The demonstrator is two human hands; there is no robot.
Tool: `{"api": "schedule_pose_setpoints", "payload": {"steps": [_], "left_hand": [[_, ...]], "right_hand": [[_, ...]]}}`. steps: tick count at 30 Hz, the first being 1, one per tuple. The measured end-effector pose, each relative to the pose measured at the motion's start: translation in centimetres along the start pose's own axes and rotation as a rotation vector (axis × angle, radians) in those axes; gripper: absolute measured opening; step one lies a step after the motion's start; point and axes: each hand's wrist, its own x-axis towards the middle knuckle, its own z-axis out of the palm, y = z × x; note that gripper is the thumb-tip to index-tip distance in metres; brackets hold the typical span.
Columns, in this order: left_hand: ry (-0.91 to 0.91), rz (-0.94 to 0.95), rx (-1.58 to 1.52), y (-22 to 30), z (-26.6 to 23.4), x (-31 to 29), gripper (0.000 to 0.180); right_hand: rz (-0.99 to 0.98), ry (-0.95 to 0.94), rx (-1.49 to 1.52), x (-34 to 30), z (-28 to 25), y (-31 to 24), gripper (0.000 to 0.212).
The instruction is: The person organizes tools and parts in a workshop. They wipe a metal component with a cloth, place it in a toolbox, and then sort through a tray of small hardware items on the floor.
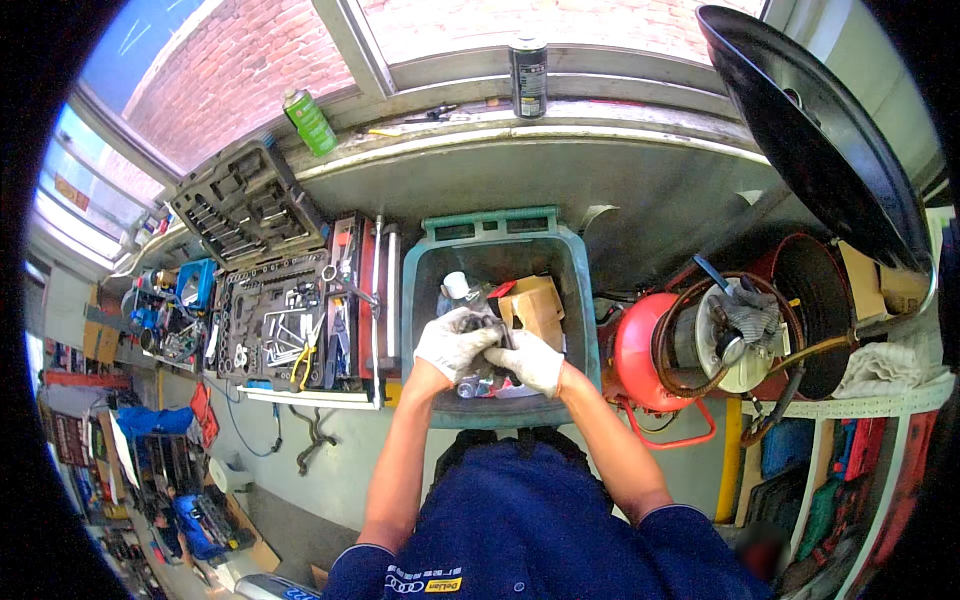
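- Between the fingers: small dark part (490, 335), metallic-looking, kind not clear; gripped from both sides over the open bin, so it sits above the bin's near half.
- Left hand (452, 342), white glove: fingers curled and closed round the part's left end; thumb side up.
- Right hand (528, 362), white glove: fingers wrapped on the part's right/lower end, touching the left-hand fingertips. Whether either hand twists or just holds, can't tell.
- Judgement, good practice: keep both grips closed w/ the part held over the bin opening, so anything that drops or drips falls inside, not on the floor.
- Just below the fingers: teal-green bin (415, 300), holding a cardboard box (535, 305), a white cap-like item (456, 285) & other scraps.
- Left of the fingers: open socket/tool case (275, 320) on a shelf, pliers & wrenches in it; second case leaning behind.
- Right of the fingers: red drum w/ coiled hose (690, 345), rag on top; large black pan lid (810, 130) above.
- Beyond the fingers: window sill w/ black spray can (528, 78) & green can (308, 120).
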Motion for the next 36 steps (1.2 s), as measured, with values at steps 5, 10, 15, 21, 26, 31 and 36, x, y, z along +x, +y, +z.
{"api": "schedule_pose_setpoints", "payload": {"steps": [5, 10, 15, 21, 26, 31, 36], "left_hand": [[-0.057, 0.055, 0.009, 1.2, -1.2, 0.9, 0.016], [0.089, -0.066, -0.033, -0.7, -1.5, 3.3, 0.018], [0.046, -0.144, 0.032, 1.9, -1.1, 2.4, 0.020], [-0.065, -0.028, 0.453, -1.6, 0.4, 5.3, 0.032], [-0.151, 0.159, 0.752, -4.8, 0.7, 6.7, 0.043], [-0.207, 0.598, 1.177, -6.2, -0.7, 4.3, 0.032], [0.153, -0.041, 0.445, -2.3, -2.7, 1.6, 0.036]], "right_hand": [[0.015, -0.186, 0.140, 0.8, -0.8, 0.4, 0.020], [-0.054, -0.178, 0.375, 0.9, 0.0, 2.3, 0.039], [-0.190, 0.031, 0.725, 0.6, -1.1, 5.3, 0.060], [-0.166, 0.172, 1.068, 5.0, 1.1, 6.5, 0.041], [-0.053, 0.054, 1.417, 7.3, 2.5, 9.6, 0.050], [-0.012, 0.159, 1.439, 6.8, 4.2, 7.4, 0.052], [-0.142, 0.197, 1.390, 8.4, 2.8, 12.4, 0.029]]}}
